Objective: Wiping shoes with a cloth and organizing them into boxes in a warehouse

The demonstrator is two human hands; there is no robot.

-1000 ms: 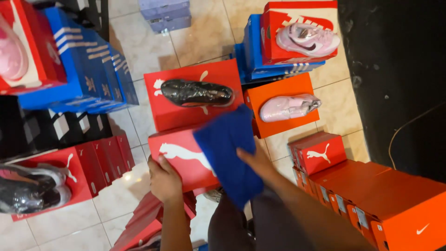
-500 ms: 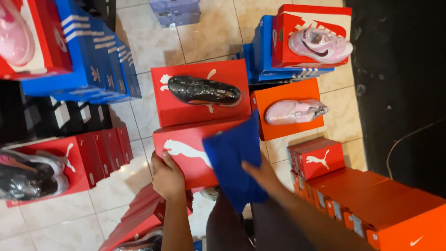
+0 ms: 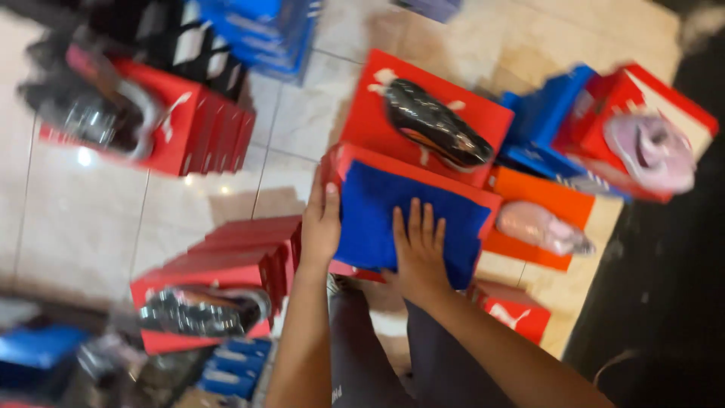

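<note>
A red shoe box (image 3: 423, 177) is held in front of me. My left hand (image 3: 321, 223) grips its left edge. A blue cloth (image 3: 400, 211) lies spread over the box's lid, and my right hand (image 3: 418, 253) presses flat on the cloth with fingers apart. Just beyond it, a black shoe (image 3: 436, 125) rests on top of another red box (image 3: 377, 98). The picture is blurred by head motion.
Stacks of red boxes (image 3: 226, 261) stand at lower left with a black shoe (image 3: 200, 311) on one. An orange box (image 3: 540, 200) carries a pink shoe (image 3: 540, 227). Blue boxes (image 3: 551, 113) and a red box with a pink shoe (image 3: 651, 149) are at right. Tiled floor (image 3: 83, 219).
The view has swung and tilted to the right. The blue cloth, held up before, now lies flat on the red box under my right hand. My left hand still holds the box.
</note>
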